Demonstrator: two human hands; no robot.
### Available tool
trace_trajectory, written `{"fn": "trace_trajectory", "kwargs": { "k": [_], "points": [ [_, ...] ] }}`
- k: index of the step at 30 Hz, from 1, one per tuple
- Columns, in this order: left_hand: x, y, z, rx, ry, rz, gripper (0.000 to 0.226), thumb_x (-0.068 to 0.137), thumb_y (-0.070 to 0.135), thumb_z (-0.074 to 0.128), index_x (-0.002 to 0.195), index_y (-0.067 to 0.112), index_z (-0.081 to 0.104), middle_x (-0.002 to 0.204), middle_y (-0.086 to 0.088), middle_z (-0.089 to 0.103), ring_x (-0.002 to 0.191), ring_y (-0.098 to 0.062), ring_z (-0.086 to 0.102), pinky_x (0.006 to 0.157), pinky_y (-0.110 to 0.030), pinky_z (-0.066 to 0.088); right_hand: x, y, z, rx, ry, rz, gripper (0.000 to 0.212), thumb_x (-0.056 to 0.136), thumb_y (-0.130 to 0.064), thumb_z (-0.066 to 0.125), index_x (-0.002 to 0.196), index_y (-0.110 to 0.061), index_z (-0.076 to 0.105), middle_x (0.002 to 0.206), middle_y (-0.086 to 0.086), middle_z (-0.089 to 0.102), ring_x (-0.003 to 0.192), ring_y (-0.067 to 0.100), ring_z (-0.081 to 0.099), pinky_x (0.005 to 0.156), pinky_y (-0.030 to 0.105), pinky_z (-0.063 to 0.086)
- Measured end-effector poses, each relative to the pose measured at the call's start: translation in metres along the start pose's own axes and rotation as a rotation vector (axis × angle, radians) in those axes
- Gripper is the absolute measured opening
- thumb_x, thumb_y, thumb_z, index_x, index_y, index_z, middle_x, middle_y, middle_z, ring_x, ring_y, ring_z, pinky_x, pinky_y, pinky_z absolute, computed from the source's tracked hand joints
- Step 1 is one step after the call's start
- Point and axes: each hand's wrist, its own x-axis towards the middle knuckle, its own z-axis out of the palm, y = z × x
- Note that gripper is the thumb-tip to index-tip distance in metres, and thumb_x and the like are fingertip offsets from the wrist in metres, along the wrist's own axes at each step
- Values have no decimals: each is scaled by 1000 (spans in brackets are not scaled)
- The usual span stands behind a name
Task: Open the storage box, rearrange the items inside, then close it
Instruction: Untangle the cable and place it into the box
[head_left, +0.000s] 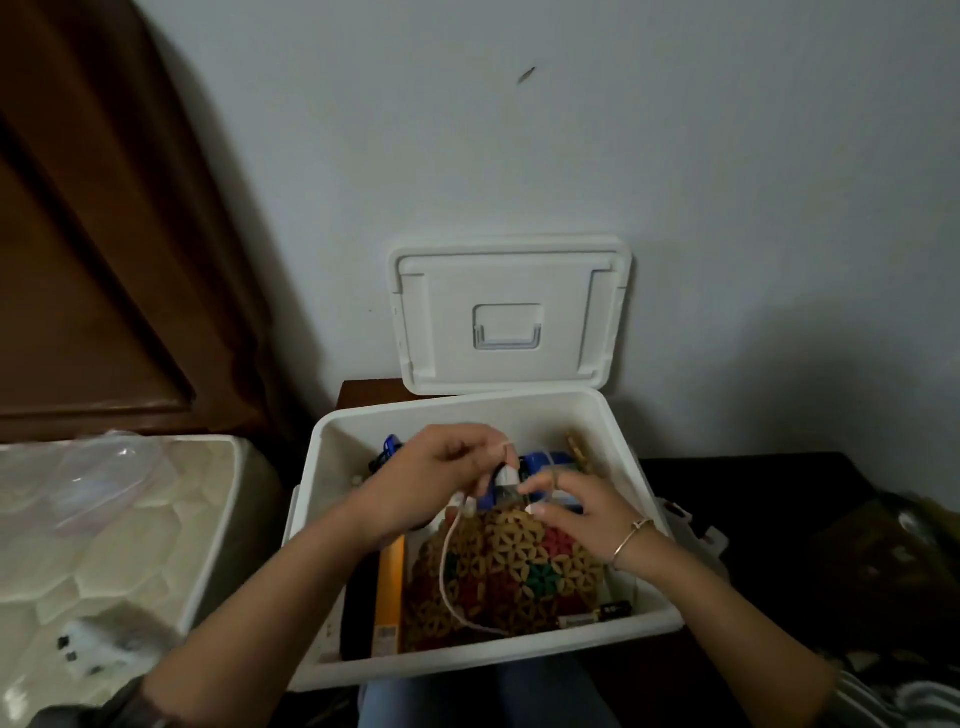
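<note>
The white storage box (649, 618) stands open on my lap, and its lid (511, 317) leans upright against the wall behind it. Inside lie a patterned woven mat (519, 571), a yellow-spined book (390, 597) at the left, blue items (545, 460) at the back and a battery (597, 616) near the front. My left hand (441, 467) pinches a white cable (447, 577) with its plug over the middle of the box. My right hand (582, 509) holds the other part of the cable beside it, fingers curled.
A cream quilted mattress (104, 545) with clear plastic wrapping (98, 478) lies to the left. Dark wooden furniture (93, 234) stands behind it. A dark surface (779, 493) with fabric extends to the right. The grey wall (623, 130) is right behind the box.
</note>
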Motion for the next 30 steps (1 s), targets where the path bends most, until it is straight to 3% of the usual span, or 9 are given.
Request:
{"fn": "trace_trajectory", "kwargs": {
  "k": [3, 6, 10, 13, 17, 19, 22, 25, 30],
  "points": [
    [-4, 40, -9, -196, 128, 54, 23, 98, 18, 50, 90, 18, 72, 63, -2, 53, 60, -10, 50, 61, -17, 46, -6, -11, -4, 130, 39, 28, 17, 93, -9, 54, 92, -4, 70, 91, -3, 70, 89, 2, 63, 84, 8, 44],
    [-8, 69, -16, -267, 212, 96, 24, 100, 15, 47, 93, 14, 70, 65, -1, 53, 62, -12, 52, 64, -20, 49, -17, -19, -13, 228, 150, 36, 20, 94, -5, 52, 84, -7, 69, 79, -1, 70, 77, -1, 65, 80, 11, 48],
    [-18, 83, -18, -302, 317, 138, 23, 100, 15, 47, 91, 14, 69, 64, 0, 51, 60, -14, 48, 68, -31, 44, -28, -33, -34, 340, 347, -42, 26, 94, -3, 50, 79, -14, 69, 65, -2, 68, 58, -1, 60, 62, 9, 47],
    [-26, 88, -19, -330, 416, 121, 25, 100, 15, 47, 90, 16, 70, 62, 5, 50, 52, -9, 42, 58, -26, 35, -35, -50, -47, 411, 439, -70, 23, 94, -6, 52, 81, -14, 69, 61, -1, 67, 50, 2, 54, 54, 8, 42],
    [-33, 111, -20, -435, 407, 186, 26, 102, 15, 46, 90, 15, 69, 60, 5, 50, 47, -8, 39, 48, -18, 34, -45, -78, -43, 443, 364, -70, 19, 93, -12, 54, 89, -20, 71, 78, -2, 73, 64, 2, 60, 58, 9, 44],
    [-32, 132, -19, -531, 369, 225, 25, 102, 14, 44, 91, 13, 67, 59, 4, 50, 47, -7, 39, 46, -16, 35, -46, -93, -27, 441, 212, -56, 18, 94, -19, 54, 103, -24, 68, 98, -11, 73, 84, -1, 65, 69, 7, 47],
    [-28, 165, -16, -627, 346, 253, 22, 102, 12, 42, 93, 11, 62, 60, 3, 49, 46, -6, 39, 45, -15, 35, -46, -113, 4, 412, -13, -58, 25, 94, -22, 54, 118, -30, 59, 116, -16, 66, 109, -5, 58, 91, 11, 46],
    [-27, 190, -23, -653, 403, 307, 21, 103, 12, 41, 94, 12, 60, 60, 3, 49, 45, -5, 41, 45, -15, 35, -45, -120, 22, 311, -78, -81, 21, 97, -20, 49, 111, -30, 61, 107, -10, 71, 106, 1, 62, 95, 20, 47],
    [-36, 204, -71, -615, 667, 375, 22, 103, 12, 39, 93, 12, 58, 55, 5, 49, 44, -4, 42, 45, -15, 35, -48, -98, 8, 76, 117, -85, 18, 95, -15, 52, 88, -16, 69, 85, -7, 72, 86, 4, 67, 82, 21, 50]
  ]
}}
